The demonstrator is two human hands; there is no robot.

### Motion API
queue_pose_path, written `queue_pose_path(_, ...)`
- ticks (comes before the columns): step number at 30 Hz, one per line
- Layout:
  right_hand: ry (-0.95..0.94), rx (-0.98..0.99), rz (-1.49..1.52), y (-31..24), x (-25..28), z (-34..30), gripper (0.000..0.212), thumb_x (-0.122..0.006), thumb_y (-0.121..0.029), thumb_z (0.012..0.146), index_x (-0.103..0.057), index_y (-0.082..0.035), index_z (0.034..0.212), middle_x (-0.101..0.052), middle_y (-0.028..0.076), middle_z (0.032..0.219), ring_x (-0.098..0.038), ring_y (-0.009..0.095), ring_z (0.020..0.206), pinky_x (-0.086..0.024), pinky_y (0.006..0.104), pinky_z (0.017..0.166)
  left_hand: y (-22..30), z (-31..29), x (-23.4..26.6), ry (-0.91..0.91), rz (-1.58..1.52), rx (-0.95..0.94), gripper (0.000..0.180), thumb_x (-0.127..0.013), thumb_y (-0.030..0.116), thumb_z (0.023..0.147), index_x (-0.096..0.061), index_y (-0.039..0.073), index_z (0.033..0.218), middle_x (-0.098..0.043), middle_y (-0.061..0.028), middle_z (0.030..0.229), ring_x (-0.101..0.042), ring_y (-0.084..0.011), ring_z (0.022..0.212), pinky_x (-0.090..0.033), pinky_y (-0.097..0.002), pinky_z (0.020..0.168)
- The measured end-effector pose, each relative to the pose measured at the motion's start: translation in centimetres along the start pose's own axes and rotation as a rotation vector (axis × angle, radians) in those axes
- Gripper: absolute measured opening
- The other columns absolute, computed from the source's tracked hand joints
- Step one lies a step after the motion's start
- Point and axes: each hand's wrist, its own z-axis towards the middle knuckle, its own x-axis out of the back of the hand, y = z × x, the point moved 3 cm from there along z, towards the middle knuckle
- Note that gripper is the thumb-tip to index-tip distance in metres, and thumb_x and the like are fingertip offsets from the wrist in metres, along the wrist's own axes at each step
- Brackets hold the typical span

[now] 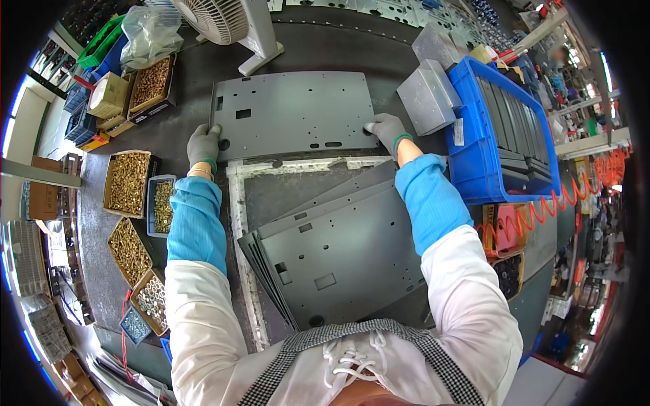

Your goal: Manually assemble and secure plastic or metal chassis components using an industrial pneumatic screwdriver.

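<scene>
- Gripping a flat grey panel [294, 111], we had it straight ahead of us, between our hands and beyond the fanned stack of similar panels [352, 237]
- Its long axis ran left to right, across the line of our forearms, the right end slightly farther from us; neither arm was nearer, since each hand met one short side close to the near corner
- Our left hand [204, 143] pinched the left edge, thumb on the top face; our right hand [388, 130] pinched the right edge likewise, and the fingers underneath were hidden
- We could not tell whether the panel rested flat on the dark counter [338, 51] or was slightly raised
- Nearer our chest, the stack overlapped a pale frame [238, 223] on the counter
- To our right stood metal boxes [426, 95], close to the panel but apart from it, then a blue crate [470, 172] and a red coiled hose [542, 206]
- To our left we had trays of brass-coloured parts [127, 183]; a white fan [220, 24] stood past the panel's far edge
</scene>
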Motion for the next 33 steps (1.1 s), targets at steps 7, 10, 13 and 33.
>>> queue_pose_path(7,0.260,0.121,-0.375,-4.0,6.6,-3.4,0.056,-0.073,-0.036,0.083,-0.063,0.000,0.124,-0.064,0.024,0.125,-0.059,0.040,0.118,-0.044,0.0464,0.103,-3.9,-0.4,2.5,0.085,-0.148,0.040,0.053,-0.066,0.046,0.092,-0.070,0.000,0.118,-0.073,-0.0135,0.109,-0.067,-0.0213,0.098,-0.050,-0.0340,0.090)
queue_pose_path(10,0.570,0.096,-0.551,-4.5,13.0,-6.0,0.054,-0.074,-0.045,0.082,-0.062,-0.002,0.112,-0.065,0.025,0.113,-0.062,0.041,0.113,-0.051,0.0474,0.093,-4.6,-1.4,2.6,0.086,-0.247,0.055,0.060,-0.065,0.049,0.092,-0.069,-0.007,0.114,-0.074,-0.0139,0.104,-0.065,-0.0185,0.094,-0.050,-0.0320,0.087)
queue_pose_path(13,0.531,-0.177,-0.618,-2.9,16.3,-7.1,0.062,-0.075,-0.049,0.080,-0.061,0.000,0.116,-0.064,0.024,0.118,-0.063,0.040,0.114,-0.052,0.0463,0.093,-3.7,-2.4,2.2,-0.003,-0.109,0.146,0.060,-0.065,0.050,0.092,-0.070,-0.007,0.112,-0.074,-0.0144,0.101,-0.065,-0.0198,0.090,-0.050,-0.0334,0.086)
queue_pose_path(33,0.175,0.074,-0.376,1.5,15.5,-6.2,0.042,-0.063,-0.037,0.085,-0.068,-0.003,0.110,-0.068,0.024,0.111,-0.065,0.039,0.107,-0.050,0.0469,0.092,25.9,-14.8,-11.5,-0.466,0.045,-0.397,0.085,-0.065,0.061,0.083,-0.056,-0.005,0.135,-0.065,-0.0216,0.127,-0.061,-0.0357,0.121,-0.046,-0.0394,0.103)
